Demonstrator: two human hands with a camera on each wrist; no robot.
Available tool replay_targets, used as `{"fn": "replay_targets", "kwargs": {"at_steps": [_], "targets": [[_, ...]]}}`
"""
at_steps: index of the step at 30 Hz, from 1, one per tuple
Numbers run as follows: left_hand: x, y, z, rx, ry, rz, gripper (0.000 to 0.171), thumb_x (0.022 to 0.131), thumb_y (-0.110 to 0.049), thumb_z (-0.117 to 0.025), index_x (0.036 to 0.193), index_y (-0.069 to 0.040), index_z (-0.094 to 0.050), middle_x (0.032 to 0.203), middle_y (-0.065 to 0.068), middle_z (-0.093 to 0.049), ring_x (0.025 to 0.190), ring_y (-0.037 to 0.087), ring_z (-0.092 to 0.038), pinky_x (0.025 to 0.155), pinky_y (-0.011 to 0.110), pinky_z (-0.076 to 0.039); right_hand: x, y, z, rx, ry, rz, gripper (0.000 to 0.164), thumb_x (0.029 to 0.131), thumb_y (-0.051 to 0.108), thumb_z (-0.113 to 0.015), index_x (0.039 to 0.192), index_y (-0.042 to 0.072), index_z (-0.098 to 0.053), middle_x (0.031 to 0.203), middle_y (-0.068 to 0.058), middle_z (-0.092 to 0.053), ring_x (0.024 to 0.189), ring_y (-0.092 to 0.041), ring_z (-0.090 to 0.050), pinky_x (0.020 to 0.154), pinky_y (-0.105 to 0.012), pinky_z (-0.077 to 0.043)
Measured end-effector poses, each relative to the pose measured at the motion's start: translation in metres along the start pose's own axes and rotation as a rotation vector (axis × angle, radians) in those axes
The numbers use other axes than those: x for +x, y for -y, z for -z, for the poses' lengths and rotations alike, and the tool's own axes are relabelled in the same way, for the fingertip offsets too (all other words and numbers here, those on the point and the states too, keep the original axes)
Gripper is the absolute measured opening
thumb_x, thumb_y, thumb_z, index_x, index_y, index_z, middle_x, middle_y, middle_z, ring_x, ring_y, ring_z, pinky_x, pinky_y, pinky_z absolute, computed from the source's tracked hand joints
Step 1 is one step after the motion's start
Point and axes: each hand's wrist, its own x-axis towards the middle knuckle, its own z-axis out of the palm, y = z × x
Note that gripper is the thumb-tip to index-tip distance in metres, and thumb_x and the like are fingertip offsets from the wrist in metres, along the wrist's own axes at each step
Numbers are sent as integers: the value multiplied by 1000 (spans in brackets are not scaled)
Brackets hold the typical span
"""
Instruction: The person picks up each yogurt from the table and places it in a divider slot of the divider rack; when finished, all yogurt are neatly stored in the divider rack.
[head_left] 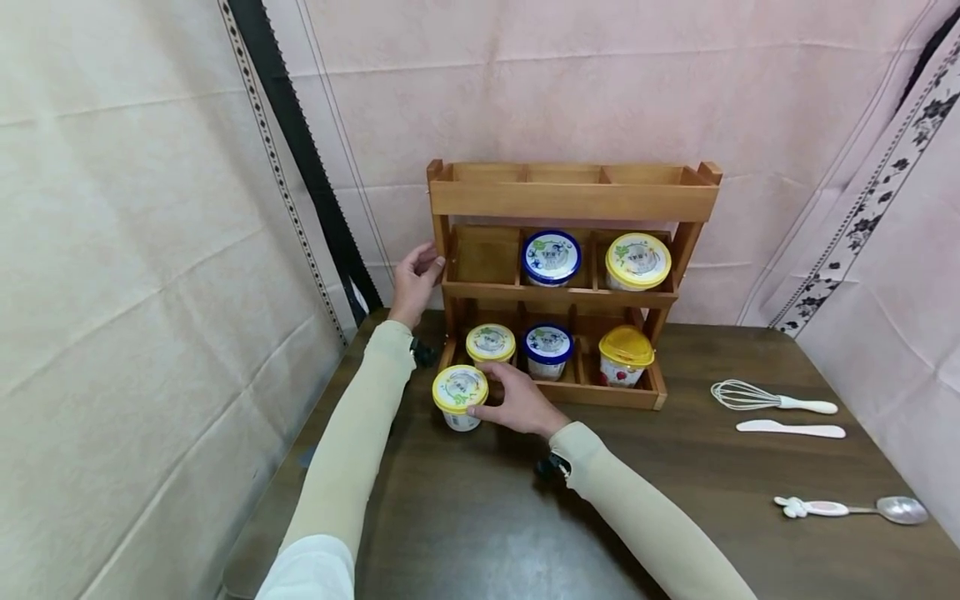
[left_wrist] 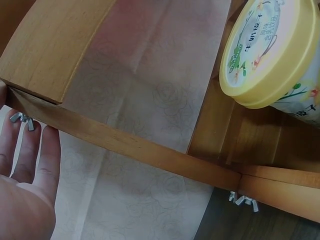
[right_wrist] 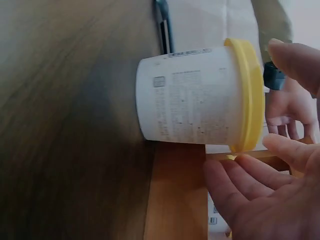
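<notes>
In the head view my right hand (head_left: 522, 402) is at a white tub with a yellow lid (head_left: 459, 397), in front of the wooden rack (head_left: 555, 200). Thumb and fingers lie spread about the lid's right side; the right wrist view shows the fingers (right_wrist: 257, 172) loosely straight beside the tub (right_wrist: 195, 100). Whether the tub's base touches the table cannot be told. At the rack's left upright, my left hand (head_left: 414, 286) touches the wood with straight fingers beside a wing nut (left_wrist: 22, 120); its thumb is mostly out of the left wrist view.
The rack's lower tier holds yellow-lidded (head_left: 491, 342), blue-lidded (head_left: 548, 346) and plain yellow-lidded (head_left: 627, 354) tubs. Above stand a blue-lidded (head_left: 552, 257) and a yellow-lidded tub (head_left: 637, 260). A whisk (head_left: 750, 396), white knife (head_left: 791, 428) and spoon (head_left: 847, 508) lie at right.
</notes>
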Motion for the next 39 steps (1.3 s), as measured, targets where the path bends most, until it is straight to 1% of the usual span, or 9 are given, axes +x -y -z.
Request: {"fn": "replay_targets", "kwargs": {"at_steps": [6,10,14,20,24,26,33,36,39], "targets": [[-2,1,-2,0,-5,-22,42,104,-29,-70,145,-21,-64,138,8,-66,124,20,-61,102,35,-59,2,-1,-5,-92,46,-7,93,86,47,-87,160,13,-42,160,-8,-51,144,-27,-53,119,-49,-47],[-3,1,-2,2,-3,-15,42,104,-30,-70,145,-23,-64,138,7,-66,125,21,-62,102,36,-59,5,-4,-10,-75,54,-10,95,86,47,-87,161,12,-40,158,-9,-52,141,-27,-55,119,-50,-47],[-4,1,-2,9,7,-2,42,104,-31,-69,145,-25,-64,139,6,-66,126,20,-62,102,36,-60,8,-7,-13,-64,38,-5,95,86,45,-89,160,11,-40,156,-9,-54,139,-27,-56,119,-52,-47],[-4,0,-2,-7,3,-7,42,104,-29,-70,145,-23,-64,139,7,-66,125,20,-62,100,36,-60,8,-11,-11,-51,7,5,93,85,47,-89,160,14,-44,156,-6,-55,140,-27,-56,119,-53,-46],[-4,-1,-1,-10,1,-4,42,103,-29,-71,144,-23,-64,139,7,-66,125,20,-62,100,35,-60,5,-10,-6,-44,-13,-8,95,84,48,-90,160,15,-44,156,-5,-55,140,-24,-55,119,-51,-45],[-4,-1,-1,-8,2,0,42,104,-29,-70,145,-23,-64,139,7,-66,125,20,-62,100,34,-60,3,-9,-1,-25,-25,-13,94,83,48,-90,160,17,-45,155,-4,-56,137,-23,-57,117,-49,-48],[-4,-2,-2,5,-6,-8,41,104,-27,-70,145,-22,-64,139,8,-66,125,21,-61,102,33,-59,-1,4,18,59,-51,7,93,83,40,-92,160,17,-45,147,-4,-60,126,-22,-64,102,-42,-60],[-5,-2,-2,6,-5,-7,41,104,-27,-69,144,-22,-64,138,8,-66,124,20,-61,101,33,-59,-2,15,28,55,-71,30,92,84,39,-92,159,16,-45,145,-5,-60,124,-23,-64,102,-46,-59],[-4,-2,-2,10,-2,-6,41,104,-29,-70,145,-23,-64,139,7,-65,125,20,-61,102,34,-59,-1,26,40,51,-87,52,91,84,40,-91,160,17,-45,145,-4,-60,122,-24,-63,103,-52,-58]]}}
